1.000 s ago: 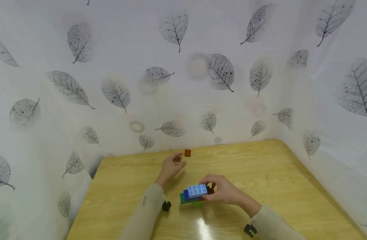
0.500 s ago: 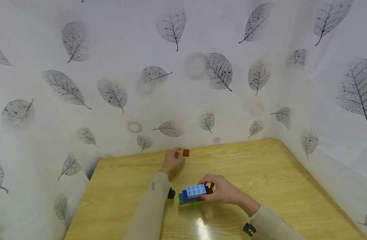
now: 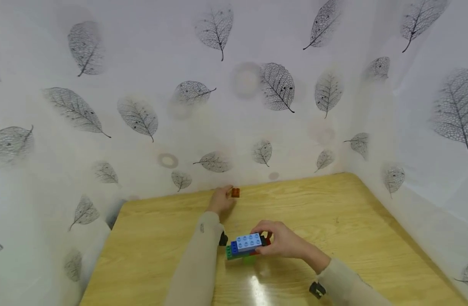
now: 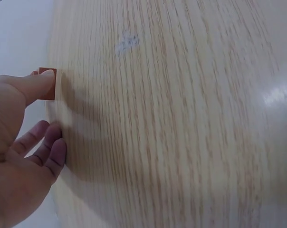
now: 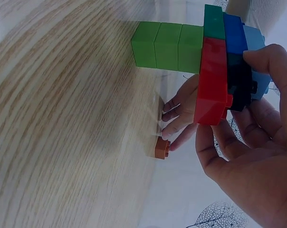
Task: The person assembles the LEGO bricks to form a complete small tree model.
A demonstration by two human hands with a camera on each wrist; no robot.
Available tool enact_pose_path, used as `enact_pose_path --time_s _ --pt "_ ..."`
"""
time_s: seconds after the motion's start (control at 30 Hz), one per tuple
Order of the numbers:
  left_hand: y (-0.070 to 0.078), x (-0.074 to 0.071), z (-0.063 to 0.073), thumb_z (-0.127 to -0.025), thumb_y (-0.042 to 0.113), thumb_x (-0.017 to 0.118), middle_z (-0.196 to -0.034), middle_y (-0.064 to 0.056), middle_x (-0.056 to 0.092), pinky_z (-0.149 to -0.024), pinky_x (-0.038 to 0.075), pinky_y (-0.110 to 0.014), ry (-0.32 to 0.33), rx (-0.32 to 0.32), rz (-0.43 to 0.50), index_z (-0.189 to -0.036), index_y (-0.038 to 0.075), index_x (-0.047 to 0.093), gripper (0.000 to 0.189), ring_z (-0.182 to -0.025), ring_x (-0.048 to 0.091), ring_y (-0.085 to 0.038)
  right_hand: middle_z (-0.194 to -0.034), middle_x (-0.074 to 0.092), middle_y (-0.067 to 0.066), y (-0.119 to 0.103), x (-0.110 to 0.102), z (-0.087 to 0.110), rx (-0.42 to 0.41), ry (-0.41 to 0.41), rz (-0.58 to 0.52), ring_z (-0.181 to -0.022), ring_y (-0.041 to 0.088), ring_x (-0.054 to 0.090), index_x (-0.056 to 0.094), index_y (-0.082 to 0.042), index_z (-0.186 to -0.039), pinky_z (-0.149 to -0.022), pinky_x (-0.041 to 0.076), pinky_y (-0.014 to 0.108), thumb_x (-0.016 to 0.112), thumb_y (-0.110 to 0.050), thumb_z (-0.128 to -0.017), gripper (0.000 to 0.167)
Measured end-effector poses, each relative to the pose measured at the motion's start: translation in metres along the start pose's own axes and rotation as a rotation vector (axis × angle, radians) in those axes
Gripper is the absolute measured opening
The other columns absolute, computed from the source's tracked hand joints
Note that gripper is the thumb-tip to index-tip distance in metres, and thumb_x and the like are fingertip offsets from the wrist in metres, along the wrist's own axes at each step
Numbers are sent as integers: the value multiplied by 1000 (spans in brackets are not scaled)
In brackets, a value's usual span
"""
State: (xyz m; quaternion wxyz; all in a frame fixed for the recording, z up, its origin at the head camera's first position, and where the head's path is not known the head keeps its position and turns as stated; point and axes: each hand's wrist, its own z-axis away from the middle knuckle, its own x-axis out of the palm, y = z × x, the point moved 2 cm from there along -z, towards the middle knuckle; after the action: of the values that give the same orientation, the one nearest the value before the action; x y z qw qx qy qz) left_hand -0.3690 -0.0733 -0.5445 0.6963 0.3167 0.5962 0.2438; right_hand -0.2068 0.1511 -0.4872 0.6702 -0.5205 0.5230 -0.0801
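At the table's far edge, a small orange-brown toy brick (image 3: 235, 193) with studs lies on the wood. My left hand (image 3: 221, 201) pinches it, the thumb on its face in the left wrist view and the index finger mostly hidden there. Nearer, my right hand (image 3: 281, 240) grips a built-up block of toy bricks from the right. Its top is a light blue brick (image 3: 249, 242), over blue, black, dark green and red bricks (image 5: 212, 80). Below them runs a column of lime green bricks (image 5: 167, 46). Whether the column's foot touches the table, I cannot tell.
The pale wooden table (image 3: 333, 221) ends at a white leaf-printed curtain (image 3: 218, 119), which hangs behind it and along both sides. A dark wrist device (image 3: 317, 290) sits at the right sleeve, and another (image 3: 223, 239) at the left.
My left hand has reached a little farther forward, and its thumb and finger have come onto the orange-brown brick. The right hand stays on the block. The head view has shifted slightly.
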Motion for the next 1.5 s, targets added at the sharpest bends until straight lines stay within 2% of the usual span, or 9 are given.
enact_pose_path --time_s 0.1,0.2,0.33,0.47,0.7,0.93,1.07,1.23,1.5 --pt "7 -1 2 -96 17 73 -150 -27 48 -120 39 -54 -13 -6 -47 -158 12 48 67 -135 52 -41 -116 71 -9 -2 -2 1 -10 -1 3 -97 5 60 73 -24 -122 -83 53 29 82 -22 -88 36" --pt "11 -3 3 -96 18 76 -142 -26 51 -116 44 -53 13 -15 -65 -154 11 54 63 -125 56 -39 -116 71 -8 -3 -1 0 -23 -10 -7 -97 5 60 73 -24 -123 -83 53 29 82 -23 -89 35" --pt "11 -4 4 -95 18 79 -134 -25 55 -110 48 -53 68 -22 -72 -136 10 66 44 -117 58 -37 -116 71 -9 -3 0 -1 -26 -16 -17 -96 5 60 73 -26 -122 -83 52 28 82 -24 -89 35" --pt "9 -5 6 -95 17 79 -128 -23 57 -107 48 -53 92 -15 -71 -123 9 69 31 -111 58 -34 -116 71 -9 -3 0 -1 -27 -17 -18 -96 6 60 72 -26 -122 -83 52 28 82 -24 -89 34" --pt "10 -13 11 -97 20 76 -119 -16 66 -99 52 -50 24 25 -7 -123 8 67 30 -107 61 -31 -117 71 -9 -5 -1 0 -8 -20 -21 -98 7 60 72 -27 -122 -84 54 35 82 -26 -90 34" --pt "13 -22 24 -92 15 81 -110 -16 72 -92 58 -44 -22 175 9 -118 0 69 32 -98 67 -26 -117 70 -9 -4 -1 2 13 -24 -23 -99 7 59 72 -26 -122 -84 51 27 82 -27 -90 34" --pt "17 -26 34 -92 17 81 -108 -13 73 -90 58 -40 -36 213 11 -117 1 70 32 -96 67 -22 -117 70 -9 -3 -2 4 18 -17 -20 -99 7 59 72 -25 -122 -84 51 28 82 -27 -90 33" --pt "26 -32 49 -92 20 81 -106 -10 73 -88 59 -37 -41 277 36 -117 4 71 32 -95 67 -19 -118 71 -6 -2 -3 5 5 -8 -22 -98 7 59 72 -23 -122 -83 52 29 82 -26 -90 33" --pt "40 -38 83 -92 22 82 -103 -5 73 -75 57 -28 -55 399 55 -116 8 71 29 -90 66 -13 -116 71 -3 0 -1 6 -31 -14 -42 -98 7 60 73 -20 -120 -81 53 32 81 -25 -91 31"
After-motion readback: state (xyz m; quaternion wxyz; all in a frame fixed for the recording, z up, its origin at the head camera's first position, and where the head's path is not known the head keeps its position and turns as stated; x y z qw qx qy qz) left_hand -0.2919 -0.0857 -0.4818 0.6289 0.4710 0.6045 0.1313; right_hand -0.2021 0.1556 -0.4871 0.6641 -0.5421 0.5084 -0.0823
